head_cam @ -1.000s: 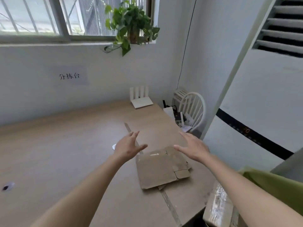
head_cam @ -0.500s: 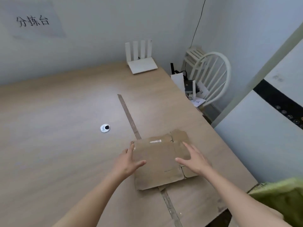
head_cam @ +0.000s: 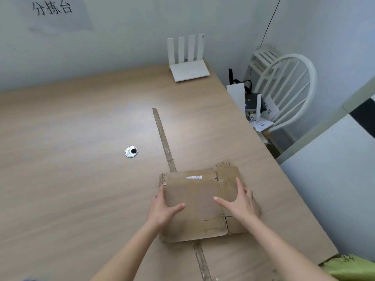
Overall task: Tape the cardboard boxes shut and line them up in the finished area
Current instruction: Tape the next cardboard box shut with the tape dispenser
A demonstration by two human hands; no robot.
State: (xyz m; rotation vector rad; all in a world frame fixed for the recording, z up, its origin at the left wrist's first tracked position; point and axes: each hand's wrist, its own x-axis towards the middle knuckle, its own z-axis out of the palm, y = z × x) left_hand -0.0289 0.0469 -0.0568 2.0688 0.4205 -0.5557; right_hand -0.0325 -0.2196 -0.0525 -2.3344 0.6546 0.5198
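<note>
A flattened brown cardboard box (head_cam: 194, 197) lies on the wooden table (head_cam: 81, 179), across a strip of brown tape (head_cam: 163, 138) that runs down the tabletop. My left hand (head_cam: 164, 207) clasps the box's left edge, thumb on top and fingers along the side. My right hand (head_cam: 237, 201) rests on the right part of the box, fingers spread over the folded side flaps. A small white label shows near the box's far edge.
A white router (head_cam: 188, 63) with several antennas stands at the table's far edge by the wall. A metal cable grommet (head_cam: 131, 152) sits left of the tape strip. A white chair (head_cam: 284, 92) holding papers and devices stands right of the table. Green cloth (head_cam: 353, 266) shows bottom right.
The view has tilted down toward the table. Both hands came down from above the box and now touch it, the left on its left edge, the right on its flaps.
</note>
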